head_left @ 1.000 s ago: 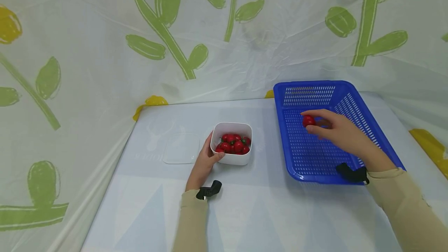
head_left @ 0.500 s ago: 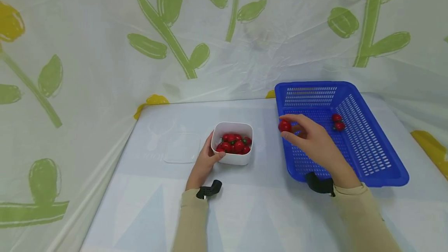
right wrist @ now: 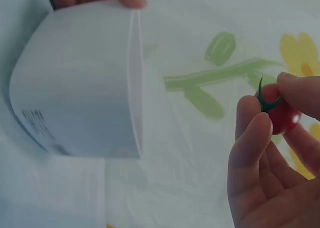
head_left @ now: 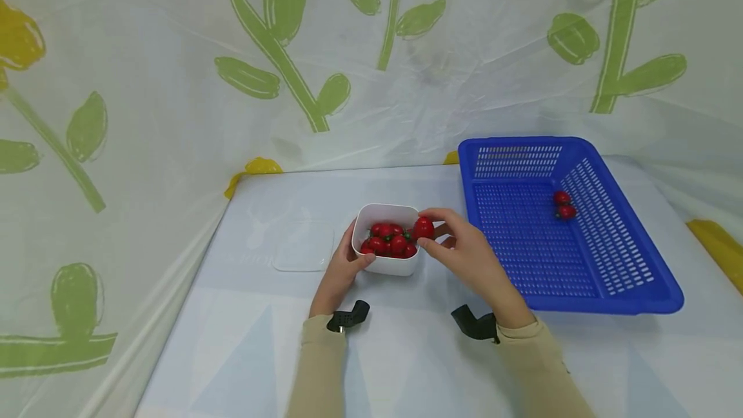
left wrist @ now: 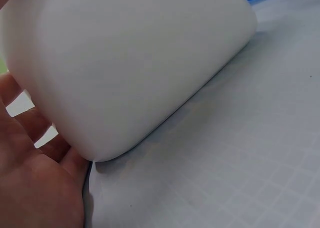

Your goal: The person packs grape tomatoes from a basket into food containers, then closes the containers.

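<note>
A white square container (head_left: 390, 266) stands on the table with several red cherry tomatoes (head_left: 386, 240) inside. My left hand (head_left: 341, 271) grips its left side, thumb over the front rim. In the left wrist view, the fingers wrap round the lower wall of the container (left wrist: 130, 72). Right at the container's right rim, my right hand (head_left: 464, 253) pinches one cherry tomato (head_left: 423, 228). The right wrist view shows this tomato (right wrist: 282, 112) with its green stem, between thumb and fingertips, apart from the container (right wrist: 85, 82).
A blue perforated basket (head_left: 580, 305) sits on the right, with two cherry tomatoes (head_left: 563, 205) near its right wall. Left of the container lies a clear, flat lid (head_left: 302, 247). A plant-patterned sheet (head_left: 174, 82) hangs behind the table.
My right hand has moved left from over the basket to the container's rim, carrying the tomato. Two tomatoes in the basket have come into sight. The left hand stays at the container.
</note>
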`<state>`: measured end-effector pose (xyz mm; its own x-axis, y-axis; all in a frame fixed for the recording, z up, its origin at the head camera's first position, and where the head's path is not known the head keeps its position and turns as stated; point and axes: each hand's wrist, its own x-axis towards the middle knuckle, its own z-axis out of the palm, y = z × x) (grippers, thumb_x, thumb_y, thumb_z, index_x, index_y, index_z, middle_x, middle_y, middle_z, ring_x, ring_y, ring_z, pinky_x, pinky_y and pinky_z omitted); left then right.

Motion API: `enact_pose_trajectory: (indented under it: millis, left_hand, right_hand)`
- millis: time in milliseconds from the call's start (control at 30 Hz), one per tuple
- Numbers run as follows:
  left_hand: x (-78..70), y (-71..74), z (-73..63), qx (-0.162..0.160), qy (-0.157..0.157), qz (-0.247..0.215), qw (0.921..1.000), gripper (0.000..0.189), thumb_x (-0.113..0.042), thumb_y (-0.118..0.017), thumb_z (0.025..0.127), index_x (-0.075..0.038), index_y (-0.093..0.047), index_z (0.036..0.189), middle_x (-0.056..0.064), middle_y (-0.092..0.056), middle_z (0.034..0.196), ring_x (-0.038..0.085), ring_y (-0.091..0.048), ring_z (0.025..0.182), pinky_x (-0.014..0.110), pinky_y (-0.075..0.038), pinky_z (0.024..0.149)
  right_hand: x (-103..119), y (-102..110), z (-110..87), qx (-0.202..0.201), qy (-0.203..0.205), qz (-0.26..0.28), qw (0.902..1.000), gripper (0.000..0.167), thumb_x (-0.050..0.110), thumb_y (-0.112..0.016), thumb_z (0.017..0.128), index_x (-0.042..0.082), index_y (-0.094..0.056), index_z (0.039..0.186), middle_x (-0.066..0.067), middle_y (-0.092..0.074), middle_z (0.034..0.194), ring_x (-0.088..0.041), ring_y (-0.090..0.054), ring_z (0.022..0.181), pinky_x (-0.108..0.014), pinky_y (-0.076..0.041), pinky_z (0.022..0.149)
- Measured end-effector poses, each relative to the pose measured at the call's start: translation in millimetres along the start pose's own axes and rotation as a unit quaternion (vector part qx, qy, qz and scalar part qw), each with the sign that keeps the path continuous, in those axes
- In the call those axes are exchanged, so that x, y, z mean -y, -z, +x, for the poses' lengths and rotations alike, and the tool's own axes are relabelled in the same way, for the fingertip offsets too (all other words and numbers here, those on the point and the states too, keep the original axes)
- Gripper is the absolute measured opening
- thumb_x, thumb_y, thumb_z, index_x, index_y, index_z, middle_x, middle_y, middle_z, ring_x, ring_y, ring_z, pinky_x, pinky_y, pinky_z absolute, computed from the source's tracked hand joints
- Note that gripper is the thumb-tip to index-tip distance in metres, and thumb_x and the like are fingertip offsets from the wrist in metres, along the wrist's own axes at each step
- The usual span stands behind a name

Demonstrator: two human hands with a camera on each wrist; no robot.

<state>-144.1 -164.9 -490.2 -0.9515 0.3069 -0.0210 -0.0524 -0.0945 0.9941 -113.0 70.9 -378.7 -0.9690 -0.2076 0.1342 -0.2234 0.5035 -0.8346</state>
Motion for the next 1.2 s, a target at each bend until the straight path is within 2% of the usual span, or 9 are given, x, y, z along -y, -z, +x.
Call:
enact_pose_trajectory:
  millis: [233, 433, 567, 700, 867, 1000, 1200]
  left_hand:
    - [9.6, 2.5, 2.2, -0.003, 0.003, -0.006, 1.0000, 0.073, -0.007, -0.058, 0.085, -0.029, -0.019, 0.142, -0.001, -0.023, 0.144, 0.022, -0.022, 0.131, 0.037, -0.030, 0.100]
    - [21.9, 3.0, 5.8, -0.007, 0.017, -0.002, 0.9998, 0.072, -0.015, -0.063, 0.083, -0.038, -0.023, 0.139, -0.007, -0.028, 0.140, 0.017, -0.029, 0.127, 0.038, -0.033, 0.098]
    - [22.3, 3.6, 6.0, -0.007, 0.010, 0.004, 0.9999, 0.072, -0.016, -0.063, 0.083, -0.036, -0.023, 0.139, -0.005, -0.029, 0.140, 0.018, -0.030, 0.126, 0.038, -0.034, 0.097]
    - [14.7, 4.9, 3.6, -0.006, 0.006, 0.008, 0.9999, 0.072, -0.012, -0.060, 0.084, -0.034, -0.021, 0.140, -0.002, -0.027, 0.141, 0.021, -0.029, 0.127, 0.037, -0.034, 0.097]
    - [9.3, 3.9, 2.1, 0.006, -0.002, 0.003, 1.0000, 0.072, -0.007, -0.057, 0.086, -0.028, -0.017, 0.142, 0.002, -0.022, 0.144, 0.024, -0.026, 0.129, 0.037, -0.033, 0.098]
    - [14.9, 5.9, 4.0, 0.005, -0.003, -0.002, 1.0000, 0.073, -0.011, -0.059, 0.085, -0.030, -0.018, 0.142, 0.000, -0.024, 0.143, 0.022, -0.026, 0.129, 0.036, -0.033, 0.098]
    - [26.4, 9.2, 8.3, -0.007, 0.000, 0.005, 1.0000, 0.074, -0.020, -0.064, 0.082, -0.036, -0.021, 0.139, -0.008, -0.027, 0.141, 0.015, -0.028, 0.127, 0.036, -0.034, 0.097]
  right_hand:
    - [-5.4, -23.6, 3.0, -0.013, 0.011, 0.026, 0.9995, 0.041, 0.021, -0.064, 0.083, 0.015, -0.052, 0.122, 0.002, -0.054, 0.109, -0.012, -0.055, 0.087, -0.030, -0.049, 0.067]
    - [-12.2, -37.1, 2.7, -0.021, 0.008, 0.015, 0.9996, 0.039, 0.018, -0.065, 0.082, 0.020, -0.054, 0.120, 0.005, -0.054, 0.105, -0.011, -0.054, 0.083, -0.028, -0.049, 0.065]
    - [-15.0, -44.0, 2.6, -0.018, 0.008, 0.005, 0.9998, 0.039, 0.017, -0.065, 0.081, 0.021, -0.055, 0.119, 0.004, -0.054, 0.103, -0.011, -0.053, 0.081, -0.027, -0.049, 0.064]
    - [-18.5, -50.5, 4.6, -0.022, 0.004, -0.014, 0.9997, 0.039, 0.018, -0.065, 0.081, 0.021, -0.055, 0.119, 0.003, -0.053, 0.100, -0.011, -0.053, 0.077, -0.025, -0.049, 0.061]
    - [-24.1, -56.7, 5.2, -0.027, -0.022, -0.050, 0.9981, 0.039, 0.021, -0.065, 0.081, 0.021, -0.055, 0.119, 0.003, -0.052, 0.095, -0.012, -0.049, 0.069, -0.025, -0.047, 0.054]
    - [-26.3, -61.0, 4.8, -0.021, -0.043, -0.069, 0.9965, 0.039, 0.023, -0.066, 0.081, 0.021, -0.055, 0.119, 0.003, -0.051, 0.095, -0.012, -0.046, 0.066, -0.025, -0.045, 0.052]
    - [-30.5, -64.8, 4.2, -0.016, -0.029, -0.073, 0.9968, 0.038, 0.021, -0.065, 0.082, 0.019, -0.056, 0.119, 0.001, -0.052, 0.099, -0.010, -0.047, 0.067, -0.023, -0.046, 0.054]
